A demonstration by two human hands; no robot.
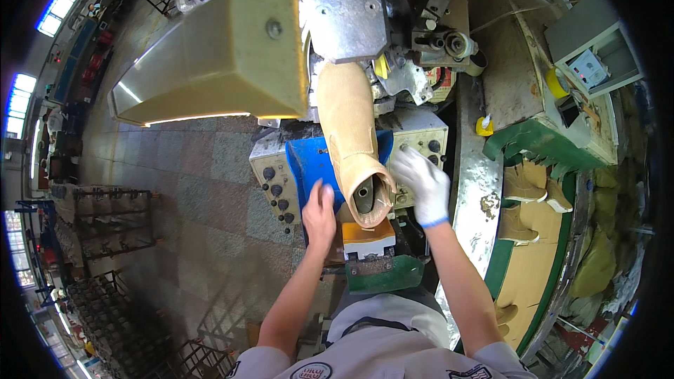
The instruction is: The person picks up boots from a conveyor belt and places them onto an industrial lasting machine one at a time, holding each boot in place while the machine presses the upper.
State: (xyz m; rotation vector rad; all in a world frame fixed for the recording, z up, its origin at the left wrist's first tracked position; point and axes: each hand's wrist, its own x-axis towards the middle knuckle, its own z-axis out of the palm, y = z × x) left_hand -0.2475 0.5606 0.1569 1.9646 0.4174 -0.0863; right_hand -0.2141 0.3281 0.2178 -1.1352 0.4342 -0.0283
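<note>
A tan suede boot (346,116) is set in the machine in front of me, toe under the metal head block (345,10) and its open shaft toward me. Inside the opening shows a dark last (364,195) with a round hole. My bare left hand (319,214) is just left of the shaft, fingers extended and holding nothing. On the other side, my right hand (423,184) wears a white glove; its fingers are stretched out near the boot, apart from it as far as I can see. Below the boot is an orange-topped pad (368,232).
Control panels with knobs (275,186) flank a blue guard (312,161). A large beige machine cover (217,52) juts out at upper left. At right, several tan boots (519,224) lie on a green-edged conveyor (539,256). Racks (116,221) stand on the tiled floor at left.
</note>
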